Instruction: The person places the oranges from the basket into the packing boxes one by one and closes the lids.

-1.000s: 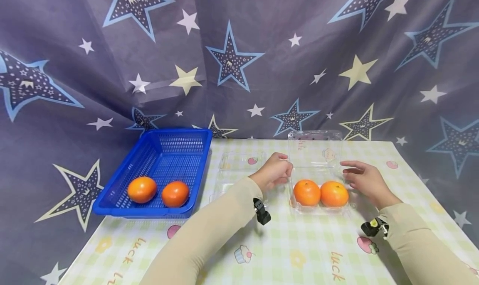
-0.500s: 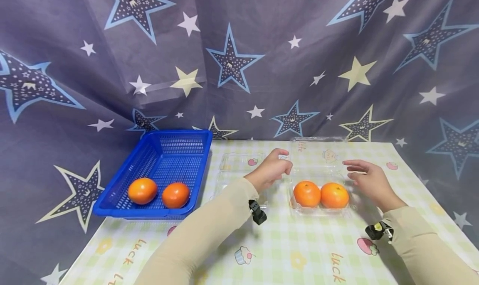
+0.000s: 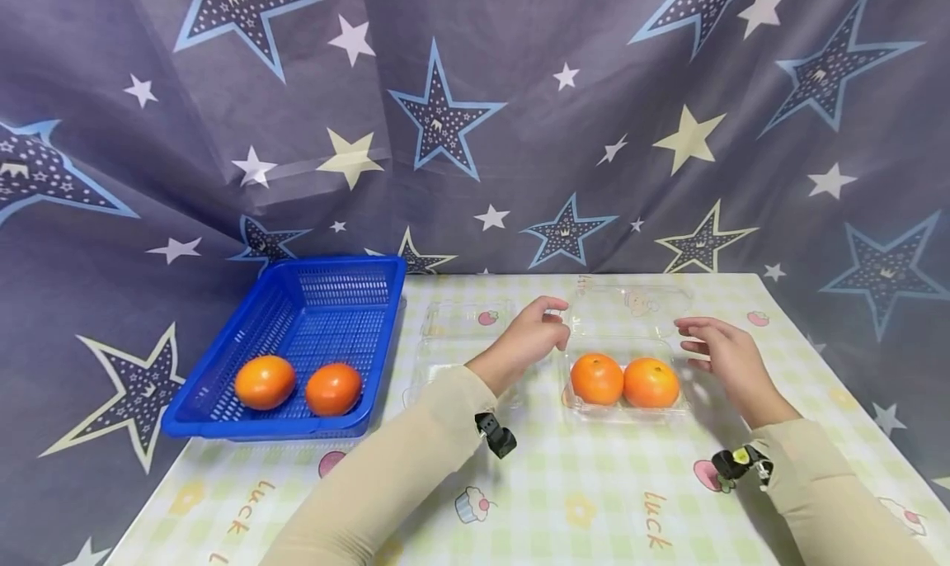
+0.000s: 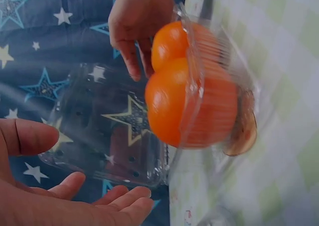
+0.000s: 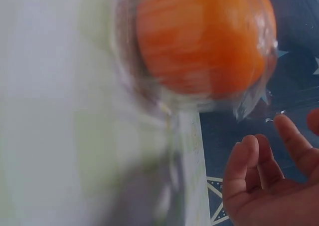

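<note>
A clear plastic clamshell box [image 3: 623,405] sits on the table and holds two oranges [image 3: 597,378] [image 3: 651,383]. Its lid [image 3: 631,306] is swung back behind it. My left hand [image 3: 538,328] hovers just left of the box, fingers relaxed, holding nothing. On the box's other side, my right hand [image 3: 712,347] is likewise open and apart from it. The left wrist view shows my open palm [image 4: 75,201] below the lid [image 4: 109,131], beside the oranges [image 4: 192,101]. In the right wrist view, one orange [image 5: 204,41] sits above my loose fingers [image 5: 259,171].
A blue plastic basket [image 3: 334,290] stands at the left of the table with two more oranges [image 3: 264,382] [image 3: 333,389] in it. An empty clear clamshell [image 3: 460,335] lies between the basket and my left hand. A star-patterned cloth hangs behind the table.
The clamshell lid, standing upright a second ago, has tipped back and now lies low behind the box. Both hands stayed beside the box, with only small shifts.
</note>
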Demonstrator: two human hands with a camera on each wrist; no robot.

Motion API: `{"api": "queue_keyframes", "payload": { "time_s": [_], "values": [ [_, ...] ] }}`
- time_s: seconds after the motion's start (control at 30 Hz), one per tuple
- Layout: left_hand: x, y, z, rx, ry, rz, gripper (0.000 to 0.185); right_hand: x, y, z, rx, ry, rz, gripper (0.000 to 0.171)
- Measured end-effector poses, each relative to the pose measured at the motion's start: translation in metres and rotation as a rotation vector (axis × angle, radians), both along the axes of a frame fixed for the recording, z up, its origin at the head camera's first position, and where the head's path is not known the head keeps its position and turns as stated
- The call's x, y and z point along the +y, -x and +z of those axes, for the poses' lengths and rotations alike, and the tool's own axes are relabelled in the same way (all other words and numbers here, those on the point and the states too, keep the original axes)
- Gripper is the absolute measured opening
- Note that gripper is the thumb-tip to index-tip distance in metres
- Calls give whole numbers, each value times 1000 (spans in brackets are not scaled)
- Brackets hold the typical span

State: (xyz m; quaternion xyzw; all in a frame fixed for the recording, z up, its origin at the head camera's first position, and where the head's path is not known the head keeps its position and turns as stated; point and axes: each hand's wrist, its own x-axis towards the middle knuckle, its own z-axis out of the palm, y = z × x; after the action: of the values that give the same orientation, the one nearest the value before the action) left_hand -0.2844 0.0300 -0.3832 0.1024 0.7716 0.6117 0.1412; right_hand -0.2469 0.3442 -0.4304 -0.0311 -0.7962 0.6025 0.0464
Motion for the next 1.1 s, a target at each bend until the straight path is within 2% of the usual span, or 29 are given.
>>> {"api": "queue_keyframes", "payload": {
  "time_s": [0.13,0.27,0.37,0.57,0.87,1.1],
  "values": [
    [1,-7,2,12,-11,18,62,-1,-5,0,-15,130,31,41],
    [2,-14,4,19,-14,23,59,-2,-10,2,-34,215,91,37],
    [1,-19,3,25,-12,23,58,-2,-15,4,-54,229,130,40],
    [-4,-31,0,48,-11,35,55,-6,-21,5,-73,171,151,54],
    [-4,-43,-6,83,-25,35,52,-11,-31,7,-30,210,135,43],
    [-4,-49,-13,110,-40,60,42,-11,-40,8,-6,266,140,39]
  ]
}}
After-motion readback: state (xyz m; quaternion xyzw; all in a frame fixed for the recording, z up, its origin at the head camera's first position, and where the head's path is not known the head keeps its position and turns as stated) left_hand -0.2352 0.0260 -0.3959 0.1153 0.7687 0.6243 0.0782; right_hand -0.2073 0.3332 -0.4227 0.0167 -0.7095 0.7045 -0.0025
